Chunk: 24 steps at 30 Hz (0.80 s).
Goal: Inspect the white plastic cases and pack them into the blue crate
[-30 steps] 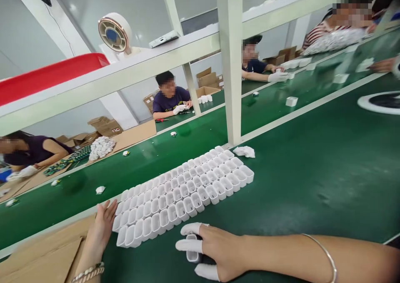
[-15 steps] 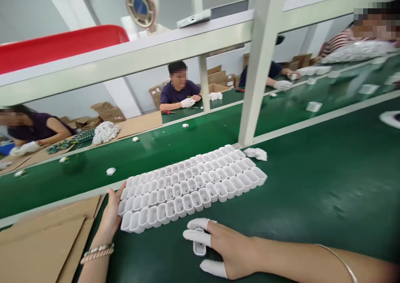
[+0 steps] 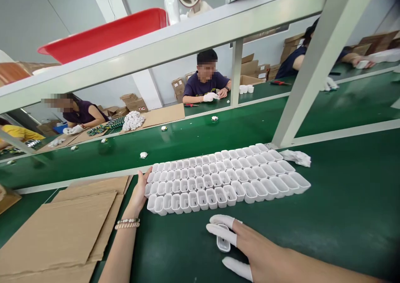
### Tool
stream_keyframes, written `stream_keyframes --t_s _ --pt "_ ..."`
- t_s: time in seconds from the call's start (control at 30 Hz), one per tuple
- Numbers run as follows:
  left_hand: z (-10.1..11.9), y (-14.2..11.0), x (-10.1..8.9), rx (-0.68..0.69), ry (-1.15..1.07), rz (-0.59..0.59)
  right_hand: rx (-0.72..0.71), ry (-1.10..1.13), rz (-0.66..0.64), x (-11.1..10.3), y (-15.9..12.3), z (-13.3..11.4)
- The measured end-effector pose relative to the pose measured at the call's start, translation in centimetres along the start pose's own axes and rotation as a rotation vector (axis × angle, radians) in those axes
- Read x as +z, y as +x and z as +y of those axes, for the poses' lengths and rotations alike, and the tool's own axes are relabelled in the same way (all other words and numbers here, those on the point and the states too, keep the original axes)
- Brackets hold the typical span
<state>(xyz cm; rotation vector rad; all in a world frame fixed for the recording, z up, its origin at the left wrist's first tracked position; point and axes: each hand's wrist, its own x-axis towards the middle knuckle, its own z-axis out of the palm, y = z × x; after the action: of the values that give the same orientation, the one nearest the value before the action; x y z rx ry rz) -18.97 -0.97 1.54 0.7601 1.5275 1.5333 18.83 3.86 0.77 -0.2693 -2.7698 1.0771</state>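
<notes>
Rows of white open-topped plastic housings stand side by side on the green table. My left hand lies with stretched fingers against the left end of the rows, its fingertips partly hidden behind them. In front of the rows, a single white housing rests on the table. Over its upper side reach two fingers of my right hand, which wears white finger cots. The thumb is spread apart from the housing on the near side, so the hand is open around it. A crumpled white bundle lies by the rows' right end.
Flat cardboard sheets cover the table at left. Behind the rows, a green conveyor belt carries several small white parts. A slanted metal post rises at the table's back edge. Co-workers sit across the belt, one wearing white gloves.
My view has turned to the left, so the housings and both hands appear farther right. Both hands keep nearly the same place by the housings. Small parts on the belt have shifted.
</notes>
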Motion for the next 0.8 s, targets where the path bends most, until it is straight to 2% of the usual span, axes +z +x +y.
stream_keyframes --t_s 0.1,0.23,0.3,0.43,0.53,0.67,0.73,0.8 --pt "0.1 -0.1 0.3 -0.034 -0.023 0.061 -0.044 -0.002 0.015 -0.1 0.2 0.1" --pt "0.2 0.2 0.1 -0.033 0.030 0.248 -0.099 -0.003 0.022 0.0 0.5 0.6" --pt "0.3 0.4 -0.2 -0.042 0.031 0.306 -0.125 0.006 0.039 0.0 0.5 0.6" --pt "0.5 0.4 -0.3 -0.037 -0.002 0.295 -0.184 0.033 0.174 -1.5 0.1 0.2" --pt "0.4 0.3 -0.1 -0.024 -0.013 0.247 -0.078 0.090 0.457 -5.3 -0.4 0.8" --pt "0.2 0.6 -0.1 -0.011 0.012 0.248 0.292 0.175 1.067 -11.2 -0.8 5.0" --pt "0.0 0.9 -0.2 -0.017 0.014 0.266 0.461 0.220 1.181 -13.1 -1.0 7.7" --pt "-0.1 1.1 -0.4 -0.032 0.006 0.267 0.573 0.283 1.202 -13.9 -1.3 9.9"
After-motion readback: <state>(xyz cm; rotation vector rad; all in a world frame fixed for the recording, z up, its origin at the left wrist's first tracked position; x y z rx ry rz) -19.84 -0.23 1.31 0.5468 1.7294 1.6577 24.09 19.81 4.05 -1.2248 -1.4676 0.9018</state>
